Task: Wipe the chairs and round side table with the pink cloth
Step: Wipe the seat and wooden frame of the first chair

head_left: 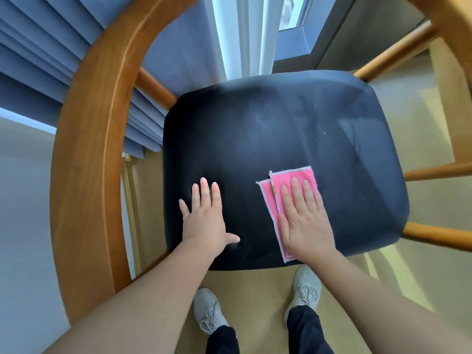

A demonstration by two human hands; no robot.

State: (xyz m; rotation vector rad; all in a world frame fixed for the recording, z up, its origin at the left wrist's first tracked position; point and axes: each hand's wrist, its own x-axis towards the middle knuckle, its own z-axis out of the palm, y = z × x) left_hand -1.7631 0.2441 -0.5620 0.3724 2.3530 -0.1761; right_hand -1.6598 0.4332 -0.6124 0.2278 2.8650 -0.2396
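The right hand (304, 221) lies flat, fingers straight, pressing the pink cloth (277, 200) onto the dark chair seat (268, 139) at lower centre-right of the frame. The left hand (204, 215) rests spread and flat on the seat just beside it, holding nothing. A curved wooden armrest (84, 154) arcs along the left.
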